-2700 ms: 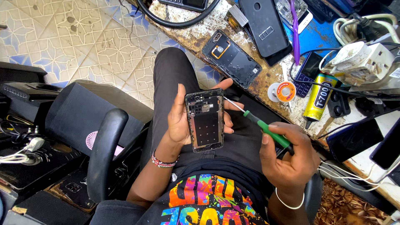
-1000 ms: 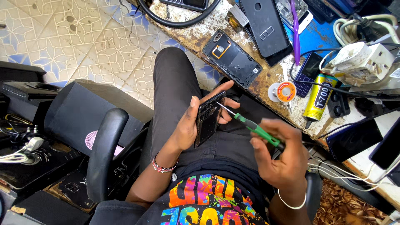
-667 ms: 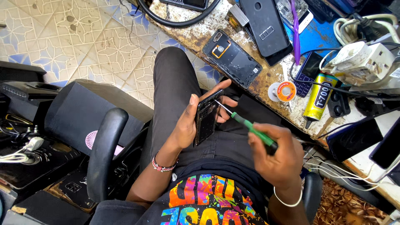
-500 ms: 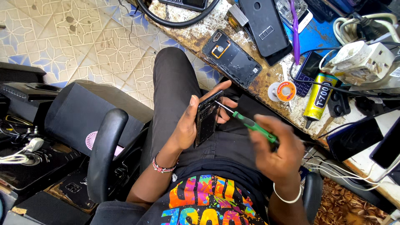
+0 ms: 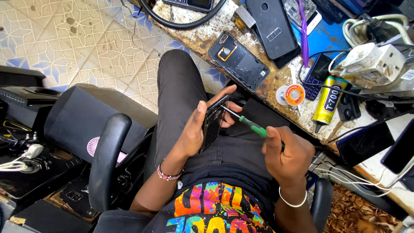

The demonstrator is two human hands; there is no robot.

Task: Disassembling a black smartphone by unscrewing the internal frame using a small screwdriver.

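Observation:
My left hand (image 5: 196, 131) holds an opened black phone (image 5: 212, 123) on edge over my lap, thumb on its near side and fingers wrapped round the far side. In my right hand (image 5: 288, 153) is a green-handled screwdriver (image 5: 250, 126); its metal tip reaches the phone's inner face near the top. The phone's inside is turned away from the camera, so its parts are hidden.
A worn workbench (image 5: 202, 32) runs along the upper right, carrying a phone back cover (image 5: 238, 61), a black phone (image 5: 272, 26), a solder wick spool (image 5: 294, 94), a yellow glue tube (image 5: 326, 102), a keypad phone (image 5: 315, 77) and a power adapter (image 5: 374, 64). A black chair armrest (image 5: 108, 159) and a speaker box (image 5: 75, 114) are at the left.
The phone, flat and facing the camera earlier, is now turned on edge. My right hand has lifted and closed higher round the screwdriver handle, with the tip kept at the phone.

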